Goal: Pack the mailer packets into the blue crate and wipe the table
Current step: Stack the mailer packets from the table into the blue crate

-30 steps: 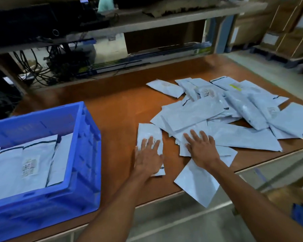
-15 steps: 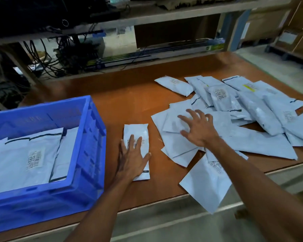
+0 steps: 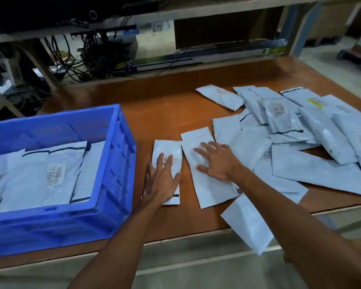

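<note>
While packets [image 3: 313,147] are lying heaped on the worktop [image 3: 165,113], both hands are pressing flat, fingers straight: left hand [image 3: 162,182] on one packet [image 3: 167,151], right hand [image 3: 217,161] on another [image 3: 208,184].

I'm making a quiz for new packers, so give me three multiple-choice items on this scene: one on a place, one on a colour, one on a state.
1. Where on the table does the blue crate stand?
A) its left part
B) its right part
C) its far middle

2. What colour is the table top?
A) white
B) orange-brown
C) green

3. How is the left hand?
A) gripping the crate's rim
B) clenched in a fist
C) flat on a labelled mailer packet

Answers:
1 A: the crate sits to the left of the left hand.
2 B: the bare top beside the crate is orange-brown.
3 C: straight fingers lie over the packet's label.
</note>
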{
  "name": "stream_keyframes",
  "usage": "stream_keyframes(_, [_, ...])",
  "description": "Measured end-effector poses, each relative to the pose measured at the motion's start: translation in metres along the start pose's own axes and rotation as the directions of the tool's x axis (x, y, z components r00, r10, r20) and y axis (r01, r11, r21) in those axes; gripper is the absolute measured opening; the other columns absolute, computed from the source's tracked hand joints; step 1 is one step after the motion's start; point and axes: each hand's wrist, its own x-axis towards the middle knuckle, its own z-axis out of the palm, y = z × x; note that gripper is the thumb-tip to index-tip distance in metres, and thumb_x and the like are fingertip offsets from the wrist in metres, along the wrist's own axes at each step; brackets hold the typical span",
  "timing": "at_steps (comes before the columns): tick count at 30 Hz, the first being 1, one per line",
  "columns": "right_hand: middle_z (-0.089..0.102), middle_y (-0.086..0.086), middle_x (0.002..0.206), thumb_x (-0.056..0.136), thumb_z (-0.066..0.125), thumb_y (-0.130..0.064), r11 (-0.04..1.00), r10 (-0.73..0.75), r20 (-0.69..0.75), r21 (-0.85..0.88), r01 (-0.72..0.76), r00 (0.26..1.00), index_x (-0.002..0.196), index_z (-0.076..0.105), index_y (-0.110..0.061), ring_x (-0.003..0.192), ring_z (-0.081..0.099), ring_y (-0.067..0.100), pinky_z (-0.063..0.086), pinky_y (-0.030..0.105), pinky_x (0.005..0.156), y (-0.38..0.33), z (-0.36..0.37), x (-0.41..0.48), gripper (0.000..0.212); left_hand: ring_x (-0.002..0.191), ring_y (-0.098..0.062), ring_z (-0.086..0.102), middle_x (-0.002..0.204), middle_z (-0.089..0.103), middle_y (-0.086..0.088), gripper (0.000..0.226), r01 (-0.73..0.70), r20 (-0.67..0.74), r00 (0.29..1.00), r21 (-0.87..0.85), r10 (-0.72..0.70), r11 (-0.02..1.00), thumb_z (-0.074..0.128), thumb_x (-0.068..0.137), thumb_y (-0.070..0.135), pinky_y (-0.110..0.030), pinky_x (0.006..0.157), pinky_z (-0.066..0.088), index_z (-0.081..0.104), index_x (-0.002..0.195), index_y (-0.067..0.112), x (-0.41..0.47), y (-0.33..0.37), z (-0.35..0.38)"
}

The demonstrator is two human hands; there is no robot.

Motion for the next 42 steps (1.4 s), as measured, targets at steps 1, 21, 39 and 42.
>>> stream_keyframes(1, [0.008, -0.003, 0.165, 0.093, 0.02, -0.072, 1.0, -0.019, 0.037, -0.015, 0.02, 0.999, 0.153, 0.012, -0.043, 0.151, 0.006, 0.025, 0.008, 0.051, 0.121, 0.001, 0.013, -0.006, 0.067, 0.149, -0.036, 0.002, 0.165, -0.002, 0.008, 0.07, 0.006, 0.016, 1.0, -0.009, -0.006, 1.0, 0.038, 0.096, 0.058, -0.051, 0.119, 0.015, 0.011, 0.156, 0.035, -0.002, 0.0, -0.002])
stream_keyframes(21, [0.003, 0.004, 0.165, 0.107, 0.022, -0.028, 0.986, 0.166, 0.0, -0.001, -0.166, 0.986, 0.157, 0.005, -0.018, 0.152, 0.002, 0.028, 0.005, 0.043, 0.122, -0.066, 0.043, -0.026, 0.053, 0.142, -0.04, 0.017, 0.163, 0.012, -0.005, 0.063, -0.021, 0.007, 1.0, 0.105, 0.02, 0.994, 0.035, 0.101, 0.046, -0.053, 0.116, 0.018, 0.015, 0.157, 0.025, -0.039, 0.002, -0.015])
stream_keyframes(39, [0.027, -0.003, 0.16, 0.106, 0.03, -0.028, 0.958, -0.048, -0.477, 0.228, 0.176, 0.878, 0.15, 0.032, -0.019, 0.144, 0.026, 0.038, 0.032, 0.048, 0.113, -0.308, -0.167, 0.047, 0.045, 0.133, -0.046, 0.024, 0.162, 0.011, -0.008, 0.057, 0.078, -0.382, 0.923, 0.07, -0.046, 0.994, 0.033, 0.102, 0.043, -0.055, 0.11, 0.021, 0.02, 0.154, 0.024, -0.043, -0.176, -0.282])
stream_keyframes(42, [0.043, 0.007, 0.146, 0.102, 0.036, -0.022, 0.972, -0.15, -0.339, 0.124, 0.202, 0.929, 0.134, 0.042, -0.015, 0.12, 0.044, 0.045, 0.048, 0.057, 0.089, -0.349, -0.135, 0.067, 0.033, 0.135, -0.048, 0.022, 0.162, 0.01, -0.009, 0.057, 0.161, -0.248, 0.959, 0.093, -0.134, 0.983, 0.033, 0.103, 0.042, -0.055, 0.111, 0.02, 0.018, 0.154, 0.023, -0.044, -0.22, -0.262])
